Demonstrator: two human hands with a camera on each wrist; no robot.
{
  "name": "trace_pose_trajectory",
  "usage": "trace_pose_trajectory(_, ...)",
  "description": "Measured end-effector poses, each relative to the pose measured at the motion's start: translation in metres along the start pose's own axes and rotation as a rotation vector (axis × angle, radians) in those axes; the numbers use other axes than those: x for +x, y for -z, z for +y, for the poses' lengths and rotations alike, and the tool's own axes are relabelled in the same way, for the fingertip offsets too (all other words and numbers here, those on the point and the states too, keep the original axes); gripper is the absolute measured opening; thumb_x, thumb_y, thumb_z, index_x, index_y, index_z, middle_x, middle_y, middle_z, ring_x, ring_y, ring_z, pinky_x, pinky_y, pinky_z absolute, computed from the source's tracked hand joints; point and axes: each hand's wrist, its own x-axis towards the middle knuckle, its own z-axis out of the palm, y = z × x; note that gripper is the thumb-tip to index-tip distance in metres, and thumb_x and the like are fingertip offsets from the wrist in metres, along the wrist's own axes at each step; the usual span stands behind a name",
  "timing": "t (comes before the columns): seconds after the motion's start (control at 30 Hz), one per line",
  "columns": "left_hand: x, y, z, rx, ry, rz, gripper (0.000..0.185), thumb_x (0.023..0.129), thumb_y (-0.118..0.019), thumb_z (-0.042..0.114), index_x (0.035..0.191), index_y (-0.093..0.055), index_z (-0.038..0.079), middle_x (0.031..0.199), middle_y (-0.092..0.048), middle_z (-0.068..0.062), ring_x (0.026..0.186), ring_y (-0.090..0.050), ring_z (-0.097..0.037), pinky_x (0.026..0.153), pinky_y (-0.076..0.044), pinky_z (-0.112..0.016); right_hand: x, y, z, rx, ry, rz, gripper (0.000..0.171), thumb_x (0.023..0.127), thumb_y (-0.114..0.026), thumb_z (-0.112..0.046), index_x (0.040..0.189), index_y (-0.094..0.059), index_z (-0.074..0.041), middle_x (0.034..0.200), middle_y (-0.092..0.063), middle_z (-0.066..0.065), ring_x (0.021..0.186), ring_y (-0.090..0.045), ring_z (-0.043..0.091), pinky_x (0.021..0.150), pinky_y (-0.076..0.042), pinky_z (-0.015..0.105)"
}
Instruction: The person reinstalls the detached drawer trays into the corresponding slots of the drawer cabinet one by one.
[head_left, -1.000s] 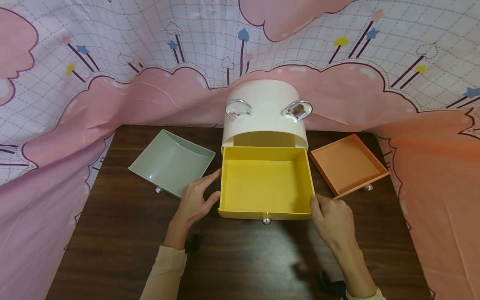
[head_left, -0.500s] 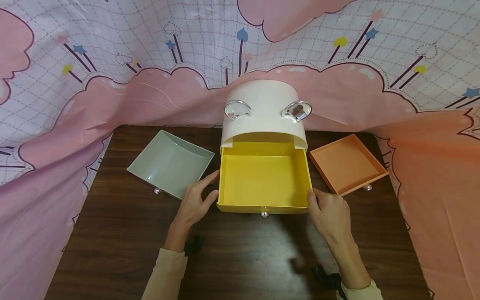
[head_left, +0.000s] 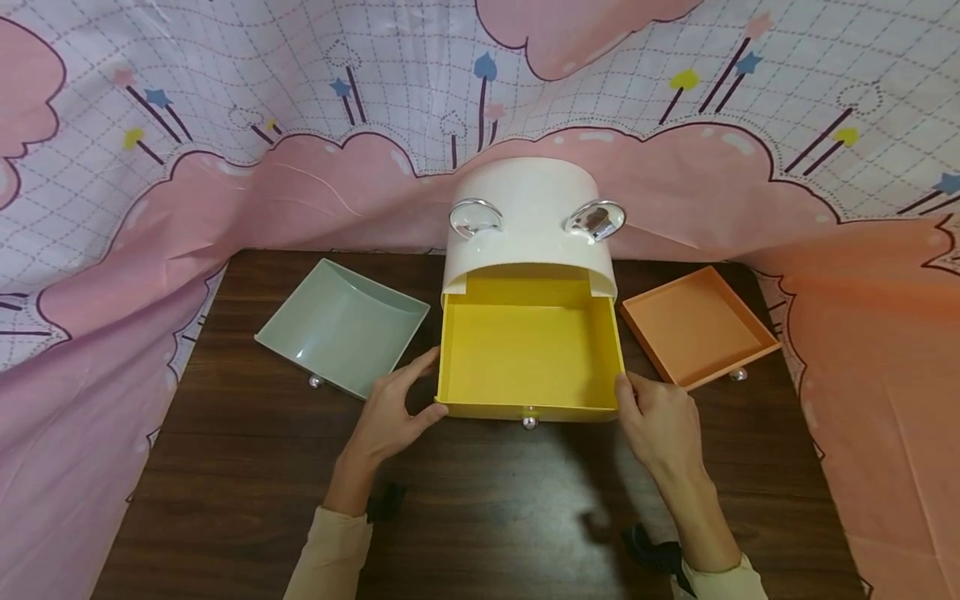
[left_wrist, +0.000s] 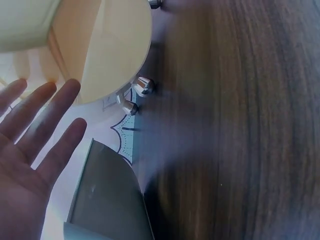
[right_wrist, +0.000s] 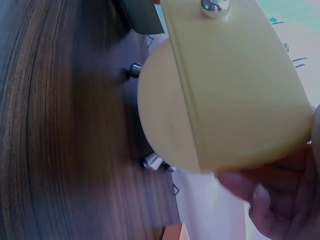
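A yellow drawer [head_left: 525, 350] sticks halfway out of a white rounded cabinet [head_left: 528, 225] with two chrome handles on top. My left hand [head_left: 418, 386] lies against the drawer's front left corner, fingers straight along its side and thumb on its front. In the left wrist view the left hand [left_wrist: 30, 140] shows an open palm beside the yellow drawer [left_wrist: 115, 45]. My right hand [head_left: 628, 398] grips the front right corner with curled fingers. The right wrist view shows the right hand [right_wrist: 285, 200] beneath the yellow drawer [right_wrist: 240, 90] and its silver knob [right_wrist: 215, 5].
A green drawer [head_left: 341, 325] lies on the dark wooden table [head_left: 487, 517] left of the cabinet, an orange drawer [head_left: 693, 325] to its right. A pink patterned cloth [head_left: 112, 250] hangs round the table's back and sides.
The yellow drawer has slid further back into the white cabinet. Both hands have moved forward with it, staying at its front corners.
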Motion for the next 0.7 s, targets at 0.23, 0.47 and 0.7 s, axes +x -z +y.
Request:
trace_pose_trajectory(0.23, 0.006, 0.000, -0.004, 0.042, 0.006, 0.052, 0.075, 0.094, -0.050, 0.065, 0.151, -0.043, 0.016, 0.141, -0.057, -0.006, 0.114, -0.064, -0.025, 0.098, -0.049, -0.051, 0.003, 0.005, 0.011, 0.221, -0.020, -0.211, 0.062, 0.090, -0.074, -0.032, 0.144, -0.053, -0.008, 0.067, -0.060, 0.000, 0.051, -0.045, 0.010, 0.047, -0.038, 0.025)
trace_pose_trajectory(0.47, 0.010, -0.002, -0.004, 0.030, -0.023, 0.110, 0.070, 0.095, -0.056, 0.059, 0.146, -0.051, 0.012, 0.138, -0.060, -0.008, 0.101, -0.069, -0.025, 0.084, -0.057, -0.043, 0.006, -0.004, 0.020, 0.272, 0.015, -0.178, 0.079, 0.077, -0.088, -0.026, 0.145, -0.051, -0.010, 0.080, -0.066, 0.005, 0.052, -0.052, 0.012, 0.048, -0.044, 0.021)
trace_pose_trajectory(0.7, 0.013, 0.000, -0.001, 0.029, -0.033, 0.138, 0.063, 0.093, -0.065, 0.052, 0.139, -0.058, 0.010, 0.133, -0.063, -0.010, 0.099, -0.069, -0.026, 0.083, -0.058, -0.041, 0.006, -0.007, 0.022, 0.279, 0.005, -0.121, 0.082, 0.075, -0.089, -0.024, 0.146, -0.050, -0.010, 0.081, -0.067, 0.007, 0.055, -0.053, 0.013, 0.049, -0.044, 0.019)
